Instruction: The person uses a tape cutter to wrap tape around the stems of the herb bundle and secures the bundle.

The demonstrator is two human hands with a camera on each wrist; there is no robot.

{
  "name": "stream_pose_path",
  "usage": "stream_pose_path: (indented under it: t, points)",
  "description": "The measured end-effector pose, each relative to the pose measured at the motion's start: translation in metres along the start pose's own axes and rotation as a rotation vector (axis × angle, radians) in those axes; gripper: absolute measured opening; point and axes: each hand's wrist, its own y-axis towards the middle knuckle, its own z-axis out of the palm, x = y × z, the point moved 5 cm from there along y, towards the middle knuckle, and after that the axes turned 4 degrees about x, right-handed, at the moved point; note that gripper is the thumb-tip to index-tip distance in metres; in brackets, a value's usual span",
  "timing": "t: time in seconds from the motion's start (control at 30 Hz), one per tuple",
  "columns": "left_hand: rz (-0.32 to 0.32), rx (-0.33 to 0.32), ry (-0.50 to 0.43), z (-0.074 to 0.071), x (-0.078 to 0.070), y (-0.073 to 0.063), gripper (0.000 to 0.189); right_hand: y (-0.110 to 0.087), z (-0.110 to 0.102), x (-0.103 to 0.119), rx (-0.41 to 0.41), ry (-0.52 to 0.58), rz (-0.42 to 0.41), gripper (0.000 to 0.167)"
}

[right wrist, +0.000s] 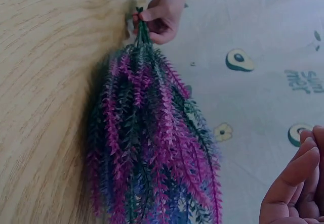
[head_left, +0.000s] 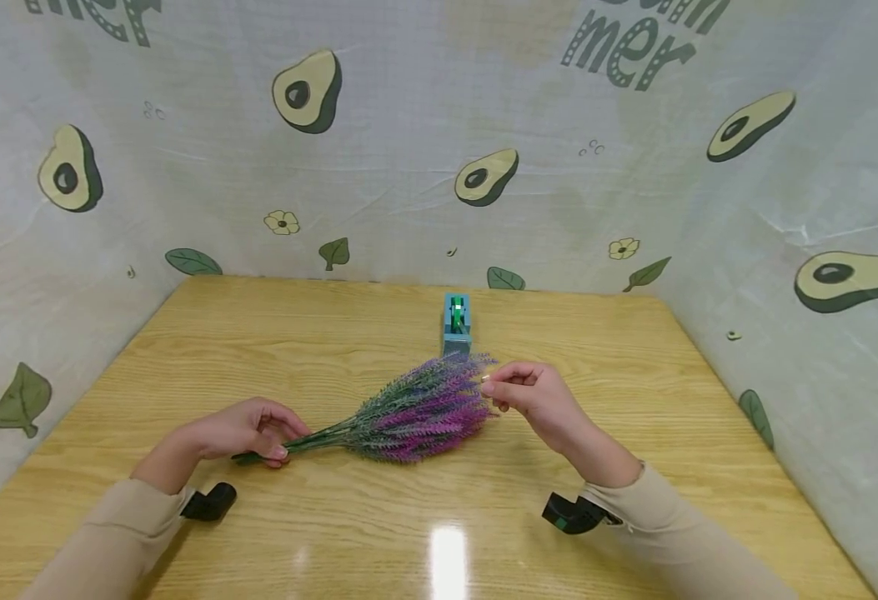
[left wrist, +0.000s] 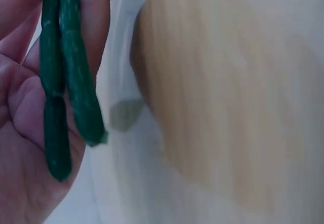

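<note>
A bunch of artificial lavender [head_left: 431, 412], purple and magenta with green stems, lies across the middle of the table, flower heads to the right. My left hand [head_left: 247, 429] grips its stems at the left end; two dark green stem ends [left wrist: 58, 133] stick out past the fingers in the left wrist view. By the flower tips, my right hand [head_left: 539, 400] holds thumb and forefinger together on a small pale, shiny bit [head_left: 485, 379] that looks like tape. In the right wrist view that hand's fingers [right wrist: 298, 183] are curled, and the bit is out of sight.
A blue tape dispenser [head_left: 457, 325] with a green roll stands just behind the flower heads. The wooden table [head_left: 318, 333] is bounded at the back and sides by an avocado-print cloth [head_left: 401, 125]. Black wrist cameras [head_left: 577, 512] hang below both sleeves.
</note>
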Motion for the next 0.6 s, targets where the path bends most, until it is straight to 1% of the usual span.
stream_pose_path:
  t: [0.17,0.27,0.47,0.6]
  points:
    - [-0.006,0.016,0.026,0.008,-0.006,0.026,0.033,0.001,-0.001,0.003,-0.005,-0.008,-0.009,0.02]
    - [-0.023,0.012,0.025,0.012,-0.009,0.042,0.032,0.001,-0.002,0.004,-0.01,-0.015,-0.001,0.021]
    - [-0.035,0.029,0.028,0.02,-0.017,0.074,0.032,0.003,-0.001,0.006,-0.027,-0.014,0.028,0.017]
    - [-0.04,0.033,0.025,0.025,-0.023,0.094,0.032,0.005,-0.001,0.007,-0.028,0.0,0.022,0.017]
